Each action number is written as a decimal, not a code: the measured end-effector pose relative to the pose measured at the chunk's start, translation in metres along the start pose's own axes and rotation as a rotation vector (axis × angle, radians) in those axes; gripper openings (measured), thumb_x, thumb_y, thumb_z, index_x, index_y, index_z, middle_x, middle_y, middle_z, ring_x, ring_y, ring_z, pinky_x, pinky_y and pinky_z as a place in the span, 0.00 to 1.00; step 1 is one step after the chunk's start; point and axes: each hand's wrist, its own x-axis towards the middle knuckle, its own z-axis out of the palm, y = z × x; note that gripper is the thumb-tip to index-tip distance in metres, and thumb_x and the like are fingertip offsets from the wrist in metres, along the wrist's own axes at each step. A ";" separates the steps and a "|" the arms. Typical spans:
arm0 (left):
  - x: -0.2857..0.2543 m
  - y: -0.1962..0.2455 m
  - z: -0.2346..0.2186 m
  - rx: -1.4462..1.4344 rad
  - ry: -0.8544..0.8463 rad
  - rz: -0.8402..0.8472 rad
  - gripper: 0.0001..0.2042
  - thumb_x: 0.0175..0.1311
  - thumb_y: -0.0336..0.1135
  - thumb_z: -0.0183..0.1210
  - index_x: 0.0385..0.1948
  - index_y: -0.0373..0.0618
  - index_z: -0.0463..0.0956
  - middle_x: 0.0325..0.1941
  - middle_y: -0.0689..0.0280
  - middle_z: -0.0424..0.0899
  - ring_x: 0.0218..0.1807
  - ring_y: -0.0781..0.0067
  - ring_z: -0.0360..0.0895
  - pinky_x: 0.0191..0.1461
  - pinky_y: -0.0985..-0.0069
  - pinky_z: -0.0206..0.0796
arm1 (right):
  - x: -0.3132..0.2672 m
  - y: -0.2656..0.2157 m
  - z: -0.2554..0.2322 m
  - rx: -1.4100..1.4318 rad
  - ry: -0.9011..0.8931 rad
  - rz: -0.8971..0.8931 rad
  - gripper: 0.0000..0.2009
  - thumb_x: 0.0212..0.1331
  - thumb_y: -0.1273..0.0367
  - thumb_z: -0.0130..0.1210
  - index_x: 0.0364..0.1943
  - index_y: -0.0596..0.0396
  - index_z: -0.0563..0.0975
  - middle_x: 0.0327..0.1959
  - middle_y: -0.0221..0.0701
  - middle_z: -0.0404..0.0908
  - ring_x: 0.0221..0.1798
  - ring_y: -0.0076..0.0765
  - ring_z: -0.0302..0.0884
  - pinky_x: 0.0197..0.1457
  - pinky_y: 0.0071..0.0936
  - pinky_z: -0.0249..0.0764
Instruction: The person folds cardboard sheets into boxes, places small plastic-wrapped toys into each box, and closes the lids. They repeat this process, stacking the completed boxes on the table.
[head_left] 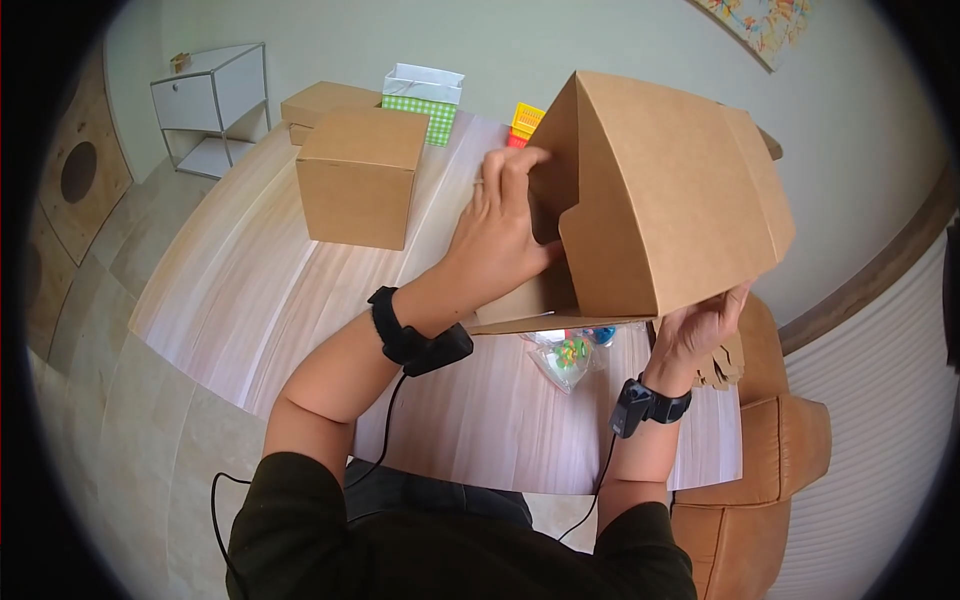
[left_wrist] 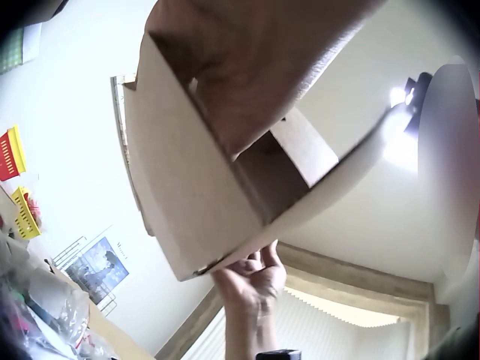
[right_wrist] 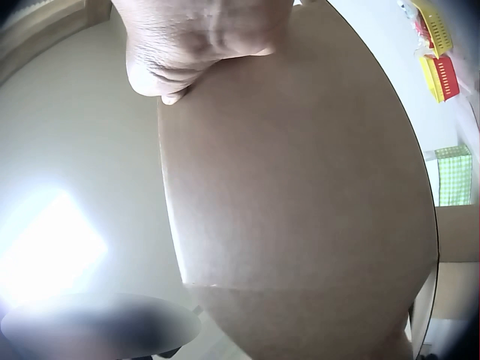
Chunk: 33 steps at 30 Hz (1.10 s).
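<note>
A large brown cardboard box [head_left: 690, 190] is held up tilted above the table, its open side facing left, with a flap [head_left: 560, 325] sticking out low at the front. My left hand [head_left: 505, 225] is at that opening, fingers bent at the far edge and thumb reaching inside; in the left wrist view the box wall [left_wrist: 180, 157] hides the fingertips. From below, my right hand [head_left: 700, 325] holds the lower right edge of the box. The right wrist view shows the right hand [right_wrist: 210, 37] against the broad box panel [right_wrist: 300, 172].
A smaller closed cardboard box [head_left: 360, 185] stands on the wood-grain table [head_left: 250, 300], with a flatter box [head_left: 330, 100] and a green checked bag [head_left: 425, 105] behind. Yellow and red baskets [head_left: 525, 122] sit at the back. Bagged colourful pieces [head_left: 568, 355] lie under the raised box. A brown leather chair [head_left: 760, 460] stands right.
</note>
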 end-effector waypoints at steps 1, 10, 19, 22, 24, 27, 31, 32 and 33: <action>0.003 0.007 -0.005 0.036 0.061 0.068 0.41 0.50 0.30 0.67 0.66 0.40 0.50 0.60 0.47 0.56 0.63 0.42 0.58 0.64 0.57 0.57 | -0.004 -0.002 0.002 0.016 -0.016 -0.001 0.21 0.73 0.62 0.43 0.62 0.61 0.65 0.60 0.37 0.72 0.63 0.38 0.69 0.65 0.39 0.67; 0.010 0.006 -0.016 -0.078 0.050 0.102 0.45 0.53 0.26 0.60 0.73 0.40 0.40 0.68 0.46 0.53 0.67 0.42 0.57 0.69 0.59 0.54 | -0.015 -0.015 0.007 -0.102 -0.250 -0.140 0.20 0.72 0.62 0.41 0.61 0.61 0.65 0.57 0.40 0.74 0.59 0.38 0.74 0.61 0.37 0.73; 0.011 0.015 -0.024 -0.291 -0.250 0.034 0.35 0.55 0.17 0.41 0.71 0.39 0.49 0.69 0.44 0.60 0.70 0.44 0.59 0.72 0.62 0.53 | 0.013 0.004 -0.031 -0.212 0.028 0.039 0.21 0.73 0.60 0.39 0.62 0.59 0.65 0.57 0.38 0.73 0.58 0.36 0.74 0.59 0.33 0.73; 0.013 0.028 -0.032 -0.320 -0.311 0.020 0.34 0.56 0.16 0.39 0.70 0.39 0.52 0.66 0.43 0.66 0.68 0.44 0.64 0.70 0.62 0.57 | 0.008 0.012 -0.044 -0.170 0.072 0.184 0.22 0.72 0.58 0.39 0.62 0.58 0.65 0.59 0.37 0.72 0.60 0.36 0.71 0.60 0.34 0.72; 0.011 0.033 -0.027 -0.270 -0.300 0.100 0.34 0.56 0.15 0.38 0.70 0.38 0.52 0.68 0.44 0.64 0.69 0.44 0.62 0.70 0.62 0.57 | 0.004 0.018 -0.045 -0.161 0.094 0.258 0.23 0.72 0.57 0.39 0.63 0.57 0.65 0.60 0.37 0.71 0.62 0.35 0.70 0.61 0.35 0.72; 0.007 0.032 -0.021 -0.186 -0.217 0.078 0.34 0.55 0.13 0.40 0.70 0.37 0.52 0.70 0.45 0.61 0.70 0.44 0.60 0.72 0.62 0.56 | -0.005 0.031 -0.039 -0.168 0.067 0.355 0.24 0.72 0.55 0.39 0.64 0.56 0.65 0.61 0.36 0.70 0.64 0.35 0.68 0.62 0.36 0.71; 0.010 0.028 -0.023 0.017 -0.077 0.096 0.33 0.60 0.14 0.37 0.71 0.42 0.52 0.72 0.49 0.60 0.70 0.48 0.62 0.70 0.65 0.57 | -0.013 0.040 -0.018 -0.036 -0.253 0.478 0.27 0.71 0.51 0.42 0.66 0.52 0.63 0.65 0.35 0.67 0.68 0.38 0.63 0.64 0.44 0.69; 0.011 0.026 -0.023 0.068 -0.067 0.120 0.33 0.59 0.14 0.38 0.71 0.41 0.52 0.72 0.49 0.61 0.70 0.48 0.62 0.70 0.64 0.57 | -0.016 0.039 -0.011 0.023 -0.383 0.509 0.29 0.69 0.51 0.45 0.68 0.50 0.61 0.67 0.34 0.64 0.70 0.42 0.60 0.64 0.50 0.68; 0.012 0.023 -0.023 0.121 -0.055 0.142 0.33 0.59 0.13 0.38 0.70 0.41 0.53 0.72 0.49 0.61 0.71 0.48 0.61 0.70 0.64 0.58 | -0.021 0.043 -0.004 -0.011 -0.431 0.466 0.32 0.67 0.52 0.49 0.70 0.50 0.56 0.69 0.35 0.61 0.71 0.43 0.59 0.66 0.51 0.66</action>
